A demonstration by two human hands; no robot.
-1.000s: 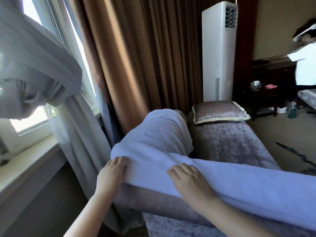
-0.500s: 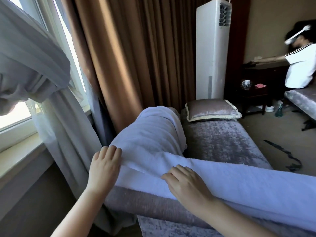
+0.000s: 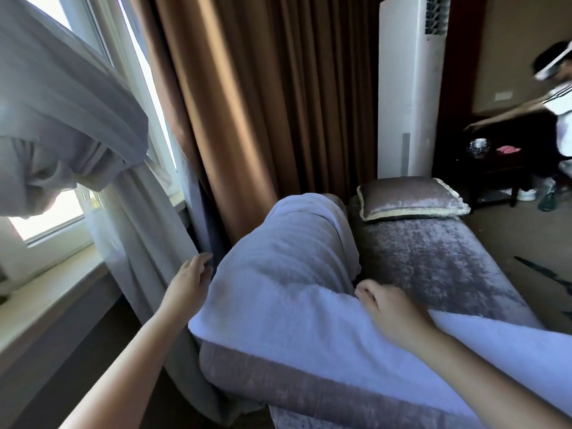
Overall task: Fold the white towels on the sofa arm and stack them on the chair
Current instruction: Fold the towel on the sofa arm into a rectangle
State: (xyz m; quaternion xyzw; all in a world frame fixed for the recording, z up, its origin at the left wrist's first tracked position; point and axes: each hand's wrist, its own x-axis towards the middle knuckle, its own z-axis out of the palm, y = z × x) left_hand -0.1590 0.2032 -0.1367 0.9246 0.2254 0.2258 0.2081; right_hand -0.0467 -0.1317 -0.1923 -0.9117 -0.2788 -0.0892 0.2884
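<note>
Sofa arm (image 3: 278,377) under white towel (image 3: 278,274), brown curtains (image 3: 247,103) behind; left fingers (image 3: 201,262) straight, right fingers (image 3: 364,288) curled on towel.

Towel (image 3: 278,274): cut off by the frame's right edge, past the right hand (image 3: 390,308).
Right hand: fingertips (image 3: 366,289) curled at towel's fold; hold unclear.
Sofa arm (image 3: 278,376): top hidden under towel.
Person (image 3: 557,113): beyond right hand, blurred, cropped.

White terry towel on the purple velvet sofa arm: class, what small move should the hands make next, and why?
Probably close the left hand on the white terry towel's window-side edge and lift it toward the right hand. The towel lies spread, unfolded, over the purple velvet sofa arm; the left fingers are straight beside it, the right hand's curl at its seat-side edge.
</note>
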